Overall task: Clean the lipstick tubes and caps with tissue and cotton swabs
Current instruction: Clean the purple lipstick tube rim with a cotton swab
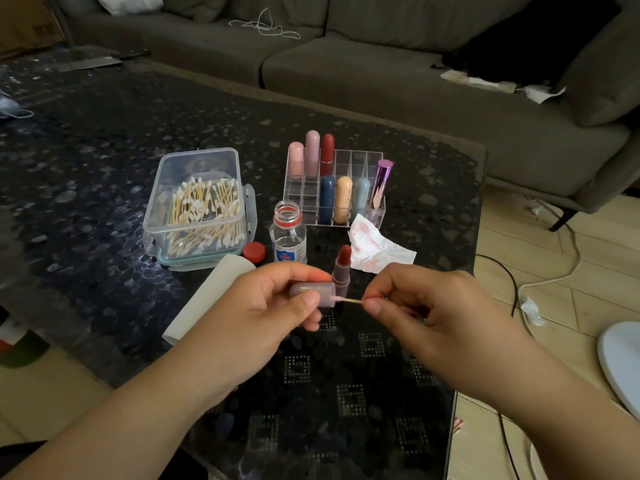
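A mauve cap (313,292) is gripped in the left hand (263,306) over the table's near edge while a cotton swab (346,300), pinched by the right hand (426,306), is worked into it. The open lipstick tube (342,271) is stood just behind; seven capped lipsticks (327,199) in the organizer (367,161) are judged possibly still uncleaned.

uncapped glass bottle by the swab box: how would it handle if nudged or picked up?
The bottle looks like clear glass, so probably rigid, smooth and breakable if dropped. It stands tall on a narrow base, so a sideways push near the neck would likely tip it. Its red cap lies beside it on the table, so any liquid inside could spill; the level is hard to judge.
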`<state>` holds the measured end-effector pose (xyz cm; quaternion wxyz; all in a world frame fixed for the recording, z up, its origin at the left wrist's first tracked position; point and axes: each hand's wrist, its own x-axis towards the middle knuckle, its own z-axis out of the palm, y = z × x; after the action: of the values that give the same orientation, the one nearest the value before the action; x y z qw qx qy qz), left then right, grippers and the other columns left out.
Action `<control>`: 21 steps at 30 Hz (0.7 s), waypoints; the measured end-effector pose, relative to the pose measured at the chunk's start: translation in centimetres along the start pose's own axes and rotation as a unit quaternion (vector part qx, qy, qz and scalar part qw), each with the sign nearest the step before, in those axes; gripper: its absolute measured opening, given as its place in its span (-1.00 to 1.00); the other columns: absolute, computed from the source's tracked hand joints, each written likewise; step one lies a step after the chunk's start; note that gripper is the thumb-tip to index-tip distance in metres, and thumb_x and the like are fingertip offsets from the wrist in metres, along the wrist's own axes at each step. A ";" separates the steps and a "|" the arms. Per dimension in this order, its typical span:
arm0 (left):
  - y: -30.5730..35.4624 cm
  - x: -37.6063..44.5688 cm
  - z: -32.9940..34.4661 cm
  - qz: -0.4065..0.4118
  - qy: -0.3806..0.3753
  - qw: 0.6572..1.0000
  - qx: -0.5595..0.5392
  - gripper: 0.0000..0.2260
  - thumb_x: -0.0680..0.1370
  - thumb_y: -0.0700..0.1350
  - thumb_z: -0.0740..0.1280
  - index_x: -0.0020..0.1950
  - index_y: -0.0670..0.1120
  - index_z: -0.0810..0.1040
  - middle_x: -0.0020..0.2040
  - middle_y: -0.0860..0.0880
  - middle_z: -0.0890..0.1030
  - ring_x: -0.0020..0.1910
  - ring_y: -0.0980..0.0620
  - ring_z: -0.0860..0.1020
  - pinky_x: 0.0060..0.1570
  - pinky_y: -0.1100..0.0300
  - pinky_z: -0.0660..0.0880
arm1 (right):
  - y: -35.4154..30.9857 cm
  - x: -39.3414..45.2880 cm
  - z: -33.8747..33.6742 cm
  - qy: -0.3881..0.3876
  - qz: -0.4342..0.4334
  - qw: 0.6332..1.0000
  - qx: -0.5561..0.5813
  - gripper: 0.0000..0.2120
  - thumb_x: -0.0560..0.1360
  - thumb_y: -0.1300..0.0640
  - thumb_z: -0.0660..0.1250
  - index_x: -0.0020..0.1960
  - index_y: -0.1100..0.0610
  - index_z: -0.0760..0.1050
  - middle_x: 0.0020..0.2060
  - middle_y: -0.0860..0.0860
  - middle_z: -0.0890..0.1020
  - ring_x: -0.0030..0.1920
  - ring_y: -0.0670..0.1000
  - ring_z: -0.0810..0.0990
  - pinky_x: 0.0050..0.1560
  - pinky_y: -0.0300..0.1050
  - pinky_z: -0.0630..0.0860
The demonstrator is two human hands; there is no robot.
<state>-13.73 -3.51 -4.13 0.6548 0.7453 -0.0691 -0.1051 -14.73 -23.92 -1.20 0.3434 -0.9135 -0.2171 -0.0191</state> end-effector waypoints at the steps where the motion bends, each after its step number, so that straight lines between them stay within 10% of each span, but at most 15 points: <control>1: -0.1 0.1 -0.1 0.003 0.017 0.999 0.030 -0.80 0.55 -0.24 0.27 0.07 0.00 0.59 -0.24 -0.01 0.67 -0.26 0.13 0.63 -0.14 0.29 0.54 | 0.1 0.1 0.1 -0.007 0.020 1.000 -0.005 -0.90 0.46 -0.07 0.24 -0.15 -0.08 0.49 -0.39 -0.15 0.53 -0.37 -0.14 0.48 -0.36 -0.33 0.38; 12: -3.0 1.9 -0.1 0.154 0.131 0.907 0.370 -0.80 0.49 -0.10 0.40 0.10 -0.04 0.64 -0.05 0.03 0.48 -0.04 0.10 0.48 -0.01 0.32 0.38 | 3.0 1.5 2.8 -0.094 0.122 0.977 -0.148 -0.91 0.51 -0.02 0.33 -0.02 -0.09 0.59 -0.17 -0.18 0.40 -0.06 -0.17 0.37 -0.13 -0.41 0.29; 21: -4.0 2.6 0.6 0.160 0.139 0.843 0.495 -0.86 0.33 -0.14 0.54 -0.23 -0.10 0.60 -0.34 -0.03 0.54 -0.36 -0.03 0.51 -0.43 0.08 0.43 | 1.7 3.0 3.0 0.060 0.167 0.984 0.015 -0.67 0.39 -0.09 0.44 0.10 -0.23 0.42 -0.22 -0.16 0.48 -0.25 -0.18 0.46 -0.20 -0.46 0.39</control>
<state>-11.48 -4.20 -8.32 0.2089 0.9558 -0.1385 0.1537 -11.63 -21.97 -3.99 0.3680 -0.9289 -0.0408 -0.0133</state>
